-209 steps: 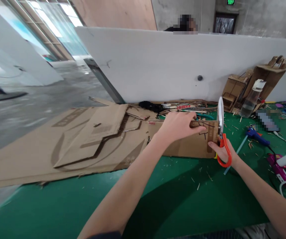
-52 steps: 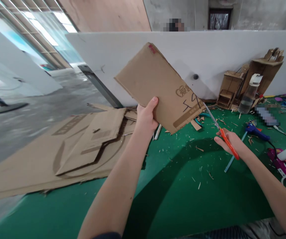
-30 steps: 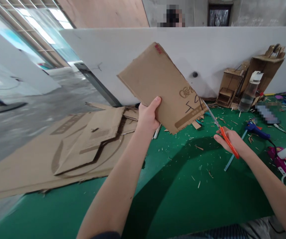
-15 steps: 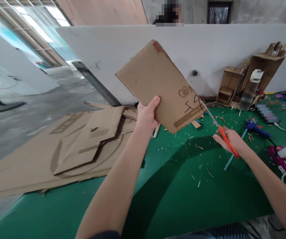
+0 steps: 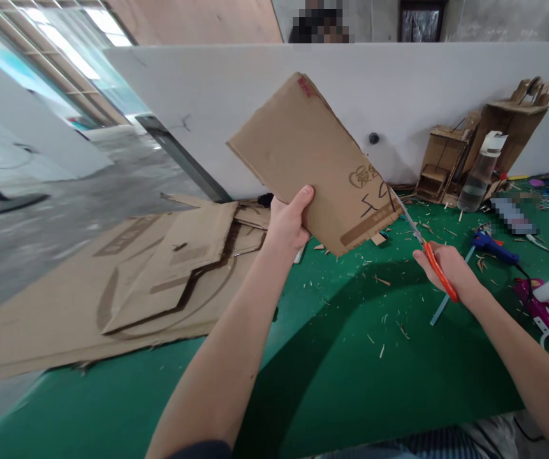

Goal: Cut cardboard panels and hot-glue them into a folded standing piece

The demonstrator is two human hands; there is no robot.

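Fingers of left hand (image 5: pixel 287 220) clamp cardboard (image 5: pixel 312 146), tilted, up over bench (image 5: pixel 351 395) at one o'clock; right hand (image 5: pixel 459 271) grips scissors (image 5: pixel 437 269), blades at cardboard's four o'clock corner. Glue gun (image 5: pixel 497 250), three o'clock.

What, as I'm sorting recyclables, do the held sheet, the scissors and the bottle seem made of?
Sheet: matte brown, seemingly cardboard, from its printed face and rough edges. Scissors: blades thin, metallic grey, probably steel; handles smooth orange, likely plastic. Bottle: see-through, smooth; plastic or glass, can't tell.
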